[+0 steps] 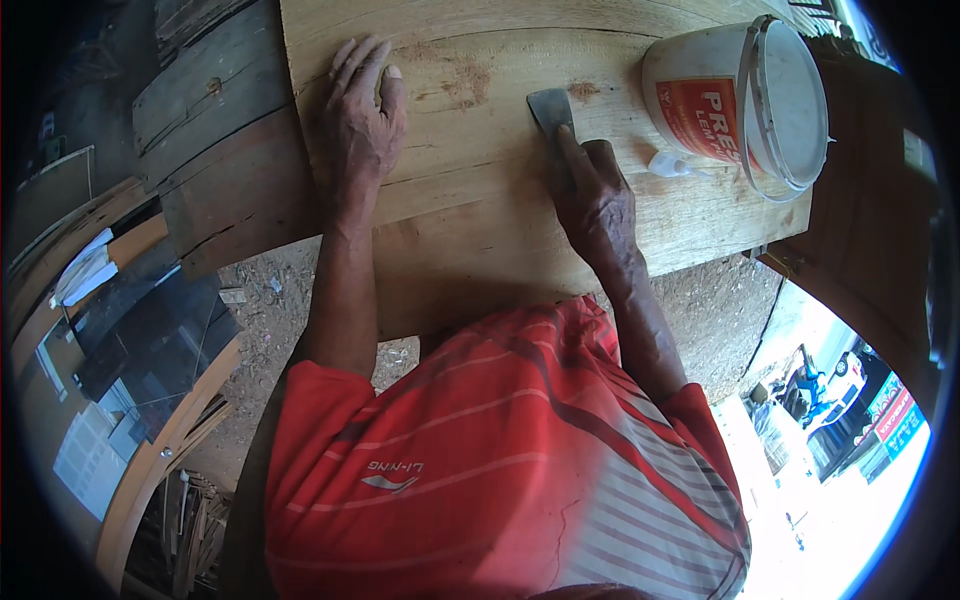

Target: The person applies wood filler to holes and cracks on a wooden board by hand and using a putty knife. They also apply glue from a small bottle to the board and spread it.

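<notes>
Pale planks form a wooden panel point(450, 190) in front of me. My left hand point(365, 115) rests flat near its left edge, palm down, with the fingers stretched out. In my right hand point(597, 195) I grip a putty knife point(550, 108). Its broad grey blade points away from me and meets the wood, while the handle is mostly hidden by my fingers. Reddish-brown patches of filler or dust point(468, 85) mark the panel left of the blade, and a smaller patch point(585, 90) lies just to its right.
A white bucket point(700, 75) with a red label and wire handle lies tipped on its side at the panel's right. Beside it is a small white squeeze bottle point(670, 165). Darker old boards point(225, 130) adjoin the left edge. Bare ground point(270, 330) shows below.
</notes>
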The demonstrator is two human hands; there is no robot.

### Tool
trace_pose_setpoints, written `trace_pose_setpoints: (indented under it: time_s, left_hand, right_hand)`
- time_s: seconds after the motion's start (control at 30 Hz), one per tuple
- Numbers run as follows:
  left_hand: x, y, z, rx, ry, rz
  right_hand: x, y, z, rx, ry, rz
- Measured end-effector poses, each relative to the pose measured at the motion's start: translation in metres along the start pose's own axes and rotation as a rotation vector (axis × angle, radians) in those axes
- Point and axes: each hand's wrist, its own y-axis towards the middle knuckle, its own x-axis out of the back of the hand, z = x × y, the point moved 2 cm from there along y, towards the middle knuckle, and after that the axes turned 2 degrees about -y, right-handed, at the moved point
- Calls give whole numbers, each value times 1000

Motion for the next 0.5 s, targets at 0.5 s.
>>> trace_pose_setpoints:
  time_s: [0.5]
  left_hand:
    - [-1, 0, 3, -7, 40, -12]
  right_hand:
    - [4, -2, -1, 32, -5, -36]
